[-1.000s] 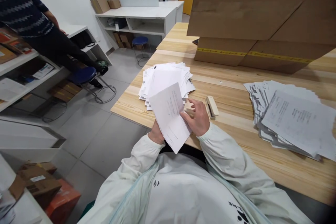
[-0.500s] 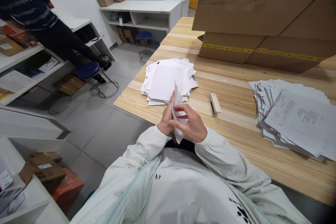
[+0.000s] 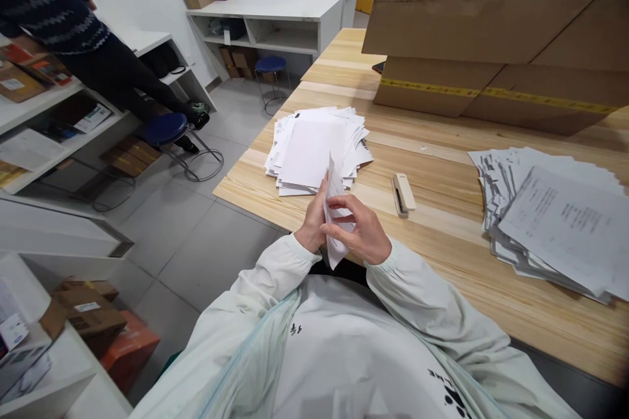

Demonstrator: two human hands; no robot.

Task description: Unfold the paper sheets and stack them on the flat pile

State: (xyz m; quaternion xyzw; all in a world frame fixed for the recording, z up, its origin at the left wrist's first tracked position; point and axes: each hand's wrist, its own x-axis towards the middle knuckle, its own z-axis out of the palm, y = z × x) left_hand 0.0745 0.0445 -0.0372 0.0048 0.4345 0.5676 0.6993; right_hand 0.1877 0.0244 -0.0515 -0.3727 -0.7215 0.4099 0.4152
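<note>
Between my hands, at the table's near edge, a white paper sheet [image 3: 336, 245] stands on edge, seen almost side-on. My left hand [image 3: 313, 217] supports it from the left, its fingers mostly behind the paper. With thumb and fingers curled, my right hand [image 3: 362, 230] grips it from the right. Just beyond is a loose pile of white papers [image 3: 314, 150]. A cream stapler [image 3: 403, 194] lies on the table to the right of my hands. Farther right sits a second pile of printed sheets [image 3: 565, 222], fanned unevenly.
Large cardboard boxes [image 3: 491, 6] stand at the back right of the wooden table [image 3: 442, 255]. A person [image 3: 73, 19] stands at the left by white shelves. Blue stools [image 3: 167, 129] are on the floor, and cartons [image 3: 88, 314] fill the lower left.
Both hands keep the same hold on the paper with hardly any movement. The view has shifted very slightly; the piles and stapler stay where they were.
</note>
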